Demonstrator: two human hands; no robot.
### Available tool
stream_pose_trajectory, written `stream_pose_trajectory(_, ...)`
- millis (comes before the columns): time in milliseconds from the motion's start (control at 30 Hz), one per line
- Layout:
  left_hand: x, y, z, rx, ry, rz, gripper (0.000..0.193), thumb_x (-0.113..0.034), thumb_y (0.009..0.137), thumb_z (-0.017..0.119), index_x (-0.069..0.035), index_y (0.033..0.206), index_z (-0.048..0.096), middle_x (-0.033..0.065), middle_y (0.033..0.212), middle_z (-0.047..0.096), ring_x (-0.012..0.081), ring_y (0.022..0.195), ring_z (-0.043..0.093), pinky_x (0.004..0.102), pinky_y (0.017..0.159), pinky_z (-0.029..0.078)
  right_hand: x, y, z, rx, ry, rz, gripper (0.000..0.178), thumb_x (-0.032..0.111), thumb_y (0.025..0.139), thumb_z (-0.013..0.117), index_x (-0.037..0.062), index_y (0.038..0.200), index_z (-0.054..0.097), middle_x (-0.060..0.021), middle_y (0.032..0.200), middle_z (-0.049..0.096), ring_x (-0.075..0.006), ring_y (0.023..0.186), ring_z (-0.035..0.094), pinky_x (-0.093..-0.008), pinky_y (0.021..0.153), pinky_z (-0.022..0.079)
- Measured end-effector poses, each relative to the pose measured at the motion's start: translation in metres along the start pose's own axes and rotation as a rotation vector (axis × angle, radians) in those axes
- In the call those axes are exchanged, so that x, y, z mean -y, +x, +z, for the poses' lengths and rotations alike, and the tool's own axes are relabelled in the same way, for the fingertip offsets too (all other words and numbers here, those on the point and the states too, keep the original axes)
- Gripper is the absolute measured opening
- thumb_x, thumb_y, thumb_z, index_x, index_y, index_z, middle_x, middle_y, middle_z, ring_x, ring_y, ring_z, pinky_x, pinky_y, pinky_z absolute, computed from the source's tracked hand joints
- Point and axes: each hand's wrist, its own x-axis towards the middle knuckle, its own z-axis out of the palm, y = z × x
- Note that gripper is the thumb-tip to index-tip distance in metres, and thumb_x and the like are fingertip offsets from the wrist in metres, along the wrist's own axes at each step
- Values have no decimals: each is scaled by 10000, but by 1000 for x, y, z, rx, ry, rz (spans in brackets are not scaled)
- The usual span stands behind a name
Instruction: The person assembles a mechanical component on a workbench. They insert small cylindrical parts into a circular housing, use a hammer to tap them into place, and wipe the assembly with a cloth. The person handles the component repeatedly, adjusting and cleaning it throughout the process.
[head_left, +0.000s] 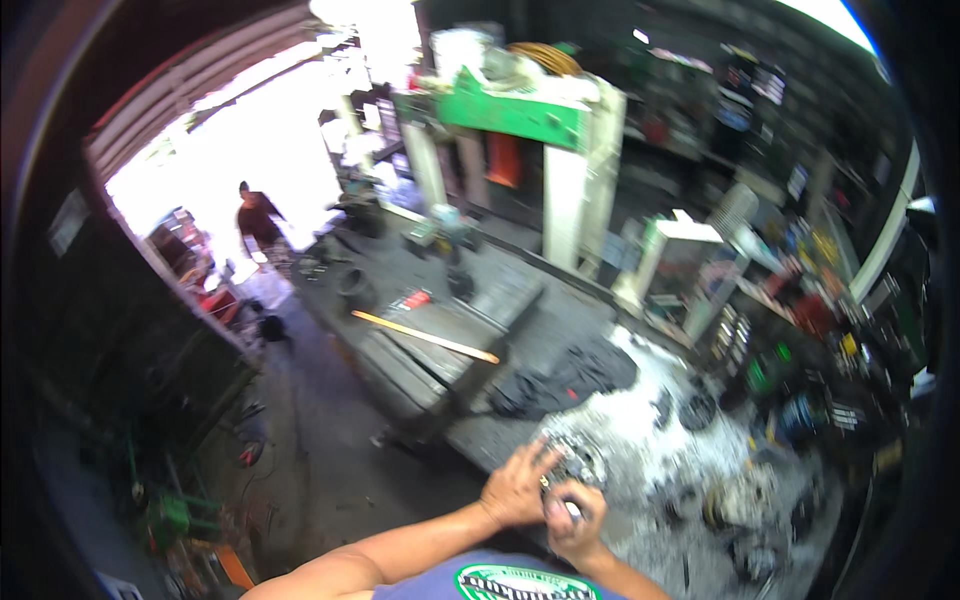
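My left hand (pixel 515 485) lies with spread fingers on a round metal machine part (pixel 572 462) at the near edge of a grimy workbench (pixel 520 300). My right hand (pixel 572 520) is closed around a small tool with a pale tip (pixel 574 509), pressed against the same part from below. Both forearms come in from the bottom edge. The part is partly hidden under my fingers.
A dark rag (pixel 565 378) lies beyond the part. A long wooden stick (pixel 425 336) rests across the bench. Small dark parts (pixel 697 410) are scattered on the right. Shelves of goods (pixel 800 300) line the right side. A person (pixel 258 222) stands in the bright doorway.
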Motion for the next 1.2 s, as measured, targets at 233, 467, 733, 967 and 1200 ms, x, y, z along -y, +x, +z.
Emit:
stream_pose_trajectory(233,-2,5,4,31,35,38,1148,-560,715,985,-113,1650,490,322,1671,491,543,1463,568,578,1166,556,17,9,-28,-36,206,211,194,188,1055,685,-1,1018,664,-84,821,678,-161,679,630,-315,640,516)
stream_pose_trajectory(467,-19,10,-14,98,5,21,1282,-467,645,1048,-113,1694,403,316,1700,455,531,1515,523,578,1195,534,33,12,-94,-166,265,233,336,284,1109,614,19,905,578,-47,718,578,-95,603,508,-282,562,461)
stream_pose_trajectory(733,-18,9,-13,108,8,-14,1342,-471,604,1064,-134,1708,381,272,1725,450,500,1535,521,568,1231,508,4,18,-93,-229,253,195,337,278,1124,629,20,913,578,-23,749,560,-91,643,500,-279,594,447)
stream_pose_trajectory(967,-18,9,-13,122,4,-27,1340,-463,605,1063,-138,1712,382,272,1731,445,494,1547,510,566,1236,504,-20,26,-92,-198,234,199,332,272,1135,628,21,924,576,-16,754,556,-91,640,494,-278,594,450)
stream_pose_trajectory(1200,-17,8,-12,132,13,-36,1359,-468,599,1067,-148,1718,365,263,1732,442,496,1547,510,567,1233,506,-33,23,-96,-180,266,194,349,295,1135,641,22,928,574,-18,748,555,-93,631,507,-285,575,459)
